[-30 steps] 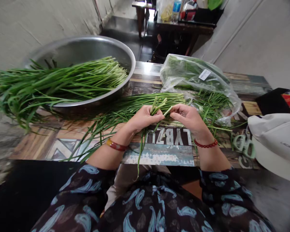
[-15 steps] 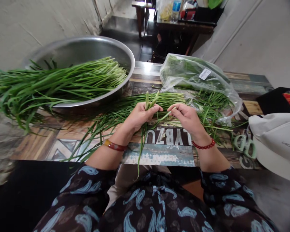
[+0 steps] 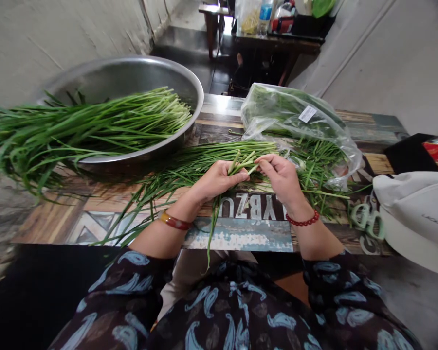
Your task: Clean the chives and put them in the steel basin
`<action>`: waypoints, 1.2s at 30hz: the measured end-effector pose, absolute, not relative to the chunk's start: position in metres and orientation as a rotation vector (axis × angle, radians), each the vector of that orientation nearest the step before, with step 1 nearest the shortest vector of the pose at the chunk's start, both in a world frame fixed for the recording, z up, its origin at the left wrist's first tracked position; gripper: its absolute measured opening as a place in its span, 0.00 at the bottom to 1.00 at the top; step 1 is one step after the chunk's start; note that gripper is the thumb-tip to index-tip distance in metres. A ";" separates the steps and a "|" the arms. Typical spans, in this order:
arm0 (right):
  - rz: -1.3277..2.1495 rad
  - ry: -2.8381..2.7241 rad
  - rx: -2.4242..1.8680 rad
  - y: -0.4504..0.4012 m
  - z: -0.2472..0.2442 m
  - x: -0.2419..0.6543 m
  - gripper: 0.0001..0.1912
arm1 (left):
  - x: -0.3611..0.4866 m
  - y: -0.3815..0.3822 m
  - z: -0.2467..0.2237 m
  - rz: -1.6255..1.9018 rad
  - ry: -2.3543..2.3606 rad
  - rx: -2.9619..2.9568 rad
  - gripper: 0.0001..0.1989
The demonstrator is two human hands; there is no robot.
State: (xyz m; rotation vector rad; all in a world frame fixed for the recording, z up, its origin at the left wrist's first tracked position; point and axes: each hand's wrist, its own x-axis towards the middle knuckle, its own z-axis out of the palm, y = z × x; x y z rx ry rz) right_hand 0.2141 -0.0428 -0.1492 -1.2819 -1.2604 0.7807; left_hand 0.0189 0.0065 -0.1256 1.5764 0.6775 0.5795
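Observation:
My left hand [image 3: 217, 181] is shut on a small bunch of green chive stalks [image 3: 241, 163], whose pale cut ends poke out above my fingers and toward my right hand. My right hand [image 3: 280, 177] is just beside them, its thumb and forefinger pinched on a thin stalk end [image 3: 253, 168]. Beneath both hands, a loose layer of long chives [image 3: 182, 170] spreads over the table, with some hanging past the front edge. A larger pile of chives [image 3: 95, 124] lies across a wide stainless steel basin [image 3: 160, 65].
A clear plastic bag of greens [image 3: 292, 114] lies behind my right hand. Pale green scissors [image 3: 368, 222] sit near the printed wood-look tabletop's [image 3: 241, 234] right end, next to a white cloth bag [image 3: 416, 209]. A farther table [image 3: 277, 43] holds bottles and bags.
My left hand has moved slightly right and lowered the stalk ends from upright to tilted toward my right hand. My right hand has come slightly closer and pinches a stalk end.

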 end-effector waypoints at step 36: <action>0.306 -1.603 -1.509 -0.041 -0.145 0.250 0.06 | -0.002 0.015 -0.106 0.823 0.519 1.054 0.19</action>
